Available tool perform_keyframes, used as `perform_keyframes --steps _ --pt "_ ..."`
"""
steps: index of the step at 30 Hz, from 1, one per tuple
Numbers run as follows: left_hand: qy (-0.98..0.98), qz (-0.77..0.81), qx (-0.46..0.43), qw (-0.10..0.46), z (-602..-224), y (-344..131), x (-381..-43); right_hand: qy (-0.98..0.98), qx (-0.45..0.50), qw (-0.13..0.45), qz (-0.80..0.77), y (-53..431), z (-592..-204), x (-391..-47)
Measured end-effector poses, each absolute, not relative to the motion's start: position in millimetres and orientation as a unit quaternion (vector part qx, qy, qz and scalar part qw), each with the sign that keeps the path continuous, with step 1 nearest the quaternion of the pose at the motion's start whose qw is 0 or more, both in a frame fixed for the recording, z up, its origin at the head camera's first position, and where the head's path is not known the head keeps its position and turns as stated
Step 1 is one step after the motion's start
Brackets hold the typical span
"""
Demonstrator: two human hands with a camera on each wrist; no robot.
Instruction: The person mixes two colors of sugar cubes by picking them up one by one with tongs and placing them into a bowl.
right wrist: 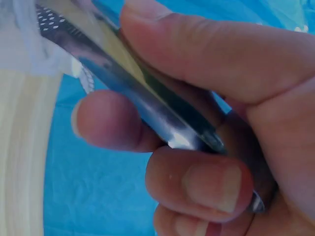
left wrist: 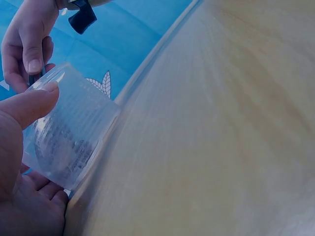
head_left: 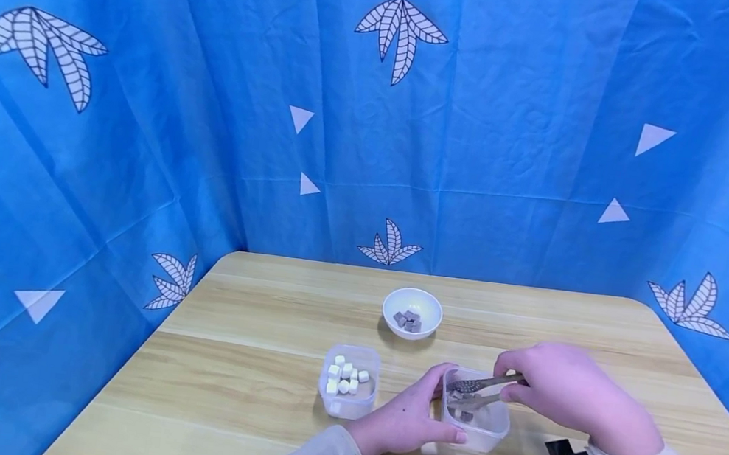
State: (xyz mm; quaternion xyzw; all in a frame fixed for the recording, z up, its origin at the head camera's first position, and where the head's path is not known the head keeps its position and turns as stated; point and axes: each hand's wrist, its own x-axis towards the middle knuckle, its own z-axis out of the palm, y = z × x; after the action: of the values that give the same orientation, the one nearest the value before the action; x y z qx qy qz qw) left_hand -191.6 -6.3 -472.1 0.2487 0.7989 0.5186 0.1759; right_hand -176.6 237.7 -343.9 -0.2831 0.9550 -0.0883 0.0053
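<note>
My left hand grips a clear plastic container, its thumb on the near side and its fingers round the left and back. In the left wrist view the thumb presses near the rim of the same container. Metal tongs with perforated ends are held in my right hand, fingers and thumb curled round the handle. The tips of the tongs reach down inside the container, by some grey-brown cubes; whether they pinch a cube I cannot tell. The right wrist view shows the shiny tongs close up.
Left of my left hand stands another clear container with several white cubes. Farther back is a white bowl holding several grey-brown cubes. All stand on a wooden table, with a blue patterned curtain behind and at the sides.
</note>
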Motion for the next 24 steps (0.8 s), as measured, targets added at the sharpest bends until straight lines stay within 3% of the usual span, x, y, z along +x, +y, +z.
perform_keyframes --steps 8,24 --pt "0.796 0.520 0.258 0.171 -472.9 -6.9 -191.0 0.948 -0.299 0.013 -0.105 240.5 -346.2 -177.4" --pt "0.794 0.523 0.255 0.178 -471.8 -6.8 -192.0 0.943 -0.319 -0.026 -0.093 235.1 -346.0 -177.2"
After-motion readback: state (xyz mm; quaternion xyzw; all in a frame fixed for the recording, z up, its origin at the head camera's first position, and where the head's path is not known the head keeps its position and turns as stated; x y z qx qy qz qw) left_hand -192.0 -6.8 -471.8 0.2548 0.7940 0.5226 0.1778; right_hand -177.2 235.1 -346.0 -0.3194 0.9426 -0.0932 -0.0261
